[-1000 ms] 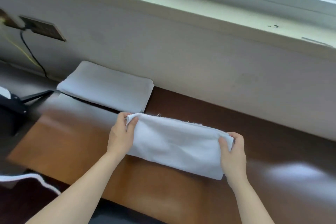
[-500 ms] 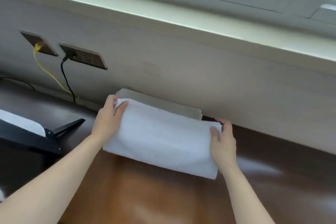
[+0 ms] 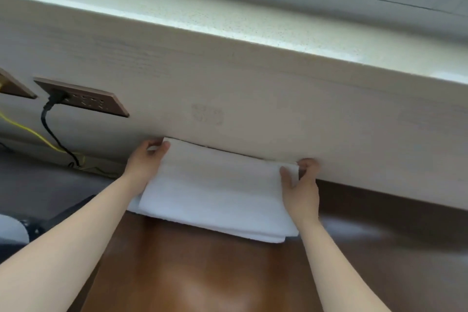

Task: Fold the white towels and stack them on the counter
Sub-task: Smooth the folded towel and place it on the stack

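Here, the folded white towel (image 3: 215, 190) sits right at the foot of the wall (image 3: 253, 109), its far long edge touching or very nearly touching the plaster. It lies on the brown counter (image 3: 202, 273), which runs out from the wall towards me. Under its edge away from the wall show more white layers (image 3: 266, 237), so it lies on top of other folded cloth; how many pieces, I cannot tell.

The left hand (image 3: 147, 162) pinches the towel's corner against the wall, thumb on top and fingers curled round behind the edge. The right hand (image 3: 301, 185) pinches the other wall-side corner the same way, thumb lying on the cloth and fingers hooked over the end, knuckles close to the wall. Both forearms reach straight in from the counter's outer side.

On the wall, past the left hand, is a brown socket plate (image 3: 83, 100) with a black cable (image 3: 50, 132) plugged in, and a yellow cable (image 3: 30, 132) hangs beside it.
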`<action>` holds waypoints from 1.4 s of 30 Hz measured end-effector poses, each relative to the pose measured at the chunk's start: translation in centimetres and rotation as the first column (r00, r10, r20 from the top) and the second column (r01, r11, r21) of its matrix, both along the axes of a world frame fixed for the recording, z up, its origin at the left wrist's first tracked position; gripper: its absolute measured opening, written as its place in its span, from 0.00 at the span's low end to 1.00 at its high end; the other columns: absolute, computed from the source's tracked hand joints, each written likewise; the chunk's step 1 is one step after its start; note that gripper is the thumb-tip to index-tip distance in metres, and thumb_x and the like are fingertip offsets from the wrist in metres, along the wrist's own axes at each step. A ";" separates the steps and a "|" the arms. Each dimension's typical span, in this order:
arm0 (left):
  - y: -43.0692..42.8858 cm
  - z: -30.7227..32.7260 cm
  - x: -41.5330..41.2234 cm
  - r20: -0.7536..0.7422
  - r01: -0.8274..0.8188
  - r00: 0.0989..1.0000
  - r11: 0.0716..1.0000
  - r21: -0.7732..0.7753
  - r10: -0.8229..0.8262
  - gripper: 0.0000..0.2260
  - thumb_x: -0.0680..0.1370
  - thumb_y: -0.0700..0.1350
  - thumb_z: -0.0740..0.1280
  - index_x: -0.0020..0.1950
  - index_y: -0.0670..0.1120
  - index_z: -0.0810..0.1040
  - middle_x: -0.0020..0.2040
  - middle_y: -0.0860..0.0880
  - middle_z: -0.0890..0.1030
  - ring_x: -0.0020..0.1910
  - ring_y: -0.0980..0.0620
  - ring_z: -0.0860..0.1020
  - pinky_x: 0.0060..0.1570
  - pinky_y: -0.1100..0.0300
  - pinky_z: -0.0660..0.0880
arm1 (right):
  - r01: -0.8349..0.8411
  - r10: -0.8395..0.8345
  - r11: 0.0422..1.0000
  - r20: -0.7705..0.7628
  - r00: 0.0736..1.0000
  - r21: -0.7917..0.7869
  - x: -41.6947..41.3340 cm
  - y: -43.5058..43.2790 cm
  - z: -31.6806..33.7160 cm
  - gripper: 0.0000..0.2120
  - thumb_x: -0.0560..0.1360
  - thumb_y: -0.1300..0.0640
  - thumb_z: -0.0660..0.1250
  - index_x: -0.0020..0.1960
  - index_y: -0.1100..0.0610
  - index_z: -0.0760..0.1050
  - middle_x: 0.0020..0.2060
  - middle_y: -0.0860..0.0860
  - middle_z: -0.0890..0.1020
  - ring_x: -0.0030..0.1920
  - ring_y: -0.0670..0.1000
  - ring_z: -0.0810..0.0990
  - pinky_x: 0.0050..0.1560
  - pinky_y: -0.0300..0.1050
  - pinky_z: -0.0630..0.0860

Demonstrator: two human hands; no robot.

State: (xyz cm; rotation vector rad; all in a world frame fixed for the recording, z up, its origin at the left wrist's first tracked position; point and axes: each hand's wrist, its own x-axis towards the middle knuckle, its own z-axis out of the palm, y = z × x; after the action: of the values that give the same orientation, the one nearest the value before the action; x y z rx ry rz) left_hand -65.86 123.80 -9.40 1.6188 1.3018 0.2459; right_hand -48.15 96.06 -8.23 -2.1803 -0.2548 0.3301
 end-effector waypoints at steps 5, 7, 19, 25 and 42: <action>-1.4 0.6 -1.6 0.017 -0.047 0.999 0.999 -0.011 0.048 0.18 0.81 0.57 0.63 0.68 0.50 0.71 0.58 0.51 0.74 0.55 0.49 0.74 0.46 0.57 0.70 | 0.168 -0.166 0.986 -0.219 0.961 -0.011 -2.1 -3.1 -0.6 0.11 0.81 0.49 0.61 0.60 0.51 0.65 0.44 0.48 0.78 0.43 0.47 0.78 0.37 0.43 0.70; -2.0 0.5 -2.6 -0.018 -0.017 1.000 1.000 0.000 0.017 0.21 0.81 0.58 0.62 0.70 0.49 0.70 0.59 0.50 0.75 0.54 0.49 0.75 0.47 0.54 0.70 | 0.111 -0.130 0.990 -0.265 0.955 -0.088 -3.5 -3.9 -1.3 0.10 0.81 0.45 0.59 0.56 0.51 0.69 0.45 0.46 0.78 0.43 0.45 0.77 0.38 0.45 0.72; -2.6 0.5 -4.4 -0.044 0.083 0.996 0.959 0.272 -0.074 0.16 0.81 0.51 0.65 0.66 0.45 0.74 0.54 0.49 0.77 0.50 0.49 0.75 0.47 0.56 0.68 | 0.018 -0.047 0.962 -0.100 0.994 -0.271 -5.4 -2.4 -1.8 0.15 0.82 0.47 0.57 0.46 0.58 0.67 0.35 0.55 0.77 0.35 0.60 0.74 0.32 0.48 0.64; -3.0 -0.7 -4.5 -0.073 0.103 0.993 0.966 0.237 -0.088 0.16 0.81 0.53 0.64 0.64 0.45 0.74 0.53 0.47 0.78 0.49 0.47 0.76 0.41 0.56 0.69 | 0.004 0.005 0.920 0.023 1.000 -0.391 -5.6 -2.3 -2.7 0.14 0.83 0.47 0.53 0.47 0.57 0.64 0.33 0.52 0.74 0.36 0.60 0.73 0.35 0.50 0.68; -9.9 -1.8 1.2 -0.572 0.792 0.609 0.389 0.471 -0.549 0.30 0.80 0.65 0.42 0.81 0.57 0.52 0.82 0.48 0.48 0.81 0.47 0.45 0.76 0.47 0.39 | -0.335 0.586 0.704 0.246 0.772 -0.626 -5.7 1.5 -3.8 0.29 0.81 0.38 0.44 0.80 0.45 0.51 0.80 0.52 0.49 0.80 0.56 0.44 0.77 0.60 0.43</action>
State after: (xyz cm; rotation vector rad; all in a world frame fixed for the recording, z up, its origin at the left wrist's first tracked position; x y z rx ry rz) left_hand -64.67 113.89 -11.18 2.8446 0.6152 -0.0964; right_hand -53.86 97.58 -12.05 -2.7324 -1.1220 0.2089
